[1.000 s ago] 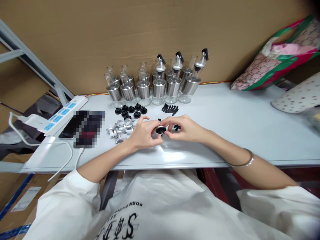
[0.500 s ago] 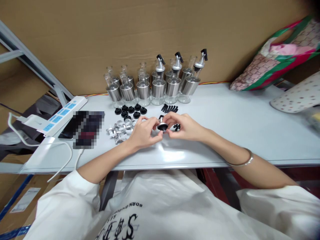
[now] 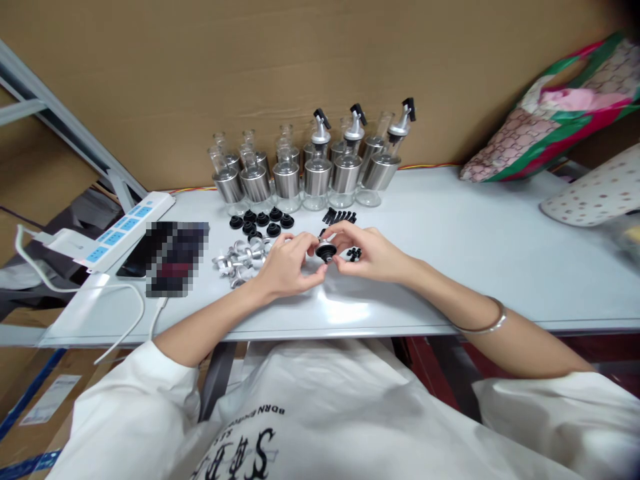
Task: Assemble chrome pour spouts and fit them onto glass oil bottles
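My left hand (image 3: 287, 267) and my right hand (image 3: 367, 252) meet over the pale table (image 3: 450, 267), both pinching a small pourer cap (image 3: 325, 251) with a black seal and a silver top. Just left of my left hand lies a heap of silver spouts (image 3: 240, 259). Black rubber seals (image 3: 263, 222) lie behind it. A few small black bits (image 3: 354, 253) sit by my right fingers, and black lever pieces (image 3: 340, 217) lie further back. Glass and steel bottles (image 3: 300, 173) stand in rows at the wall; three carry fitted pourers (image 3: 355, 123).
A white power strip (image 3: 117, 230) with a cable and a dark phone (image 3: 170, 257) lie at the table's left. A patterned bag (image 3: 555, 100) and a spotted cushion (image 3: 595, 190) fill the right end. Brown cardboard (image 3: 250, 60) backs the table. A bracelet (image 3: 487, 327) is on my right wrist.
Both hands have lifted the cap slightly and turned it between the fingers; it now sits a little higher and further back. Everything else on the table is unmoved.
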Demonstrator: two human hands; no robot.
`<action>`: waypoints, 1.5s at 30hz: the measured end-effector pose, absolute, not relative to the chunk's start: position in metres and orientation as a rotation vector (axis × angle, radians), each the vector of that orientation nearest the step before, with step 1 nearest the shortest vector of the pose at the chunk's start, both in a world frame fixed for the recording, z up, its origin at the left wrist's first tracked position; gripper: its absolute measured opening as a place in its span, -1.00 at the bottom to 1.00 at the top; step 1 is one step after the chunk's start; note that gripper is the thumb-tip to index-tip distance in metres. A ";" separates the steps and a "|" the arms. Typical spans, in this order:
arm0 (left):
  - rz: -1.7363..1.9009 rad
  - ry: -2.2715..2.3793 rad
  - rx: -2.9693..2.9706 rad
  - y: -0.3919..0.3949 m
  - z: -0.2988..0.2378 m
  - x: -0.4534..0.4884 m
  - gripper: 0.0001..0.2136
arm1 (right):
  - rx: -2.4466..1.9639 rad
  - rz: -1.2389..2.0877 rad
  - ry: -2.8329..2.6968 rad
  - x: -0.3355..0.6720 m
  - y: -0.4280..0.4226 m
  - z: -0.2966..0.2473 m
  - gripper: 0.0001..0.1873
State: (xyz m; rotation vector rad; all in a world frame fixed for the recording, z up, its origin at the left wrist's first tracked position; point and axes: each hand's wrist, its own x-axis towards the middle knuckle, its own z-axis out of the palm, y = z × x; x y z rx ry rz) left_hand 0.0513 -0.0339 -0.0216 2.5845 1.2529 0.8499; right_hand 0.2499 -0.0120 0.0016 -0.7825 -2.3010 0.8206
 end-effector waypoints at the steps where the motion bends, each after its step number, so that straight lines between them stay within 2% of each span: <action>1: 0.846 1.252 2.584 -0.034 -0.021 0.051 -0.80 | -0.770 0.806 -2.307 0.250 -0.012 0.002 -0.67; 7: 0.841 1.248 2.592 -0.034 -0.020 0.052 -0.82 | -0.740 0.721 -2.329 0.251 -0.009 -0.002 -0.68; 30: 0.928 1.284 2.705 -0.034 -0.024 0.053 -0.87 | -0.726 0.733 -2.356 0.249 -0.013 0.000 -0.69; 38: 0.932 1.276 2.714 -0.034 -0.022 0.052 -0.83 | -0.769 0.838 -2.360 0.250 -0.012 0.001 -0.62; 45: 0.950 1.231 2.734 -0.035 -0.021 0.053 -0.85 | -0.783 0.876 -2.335 0.250 -0.015 0.002 -0.70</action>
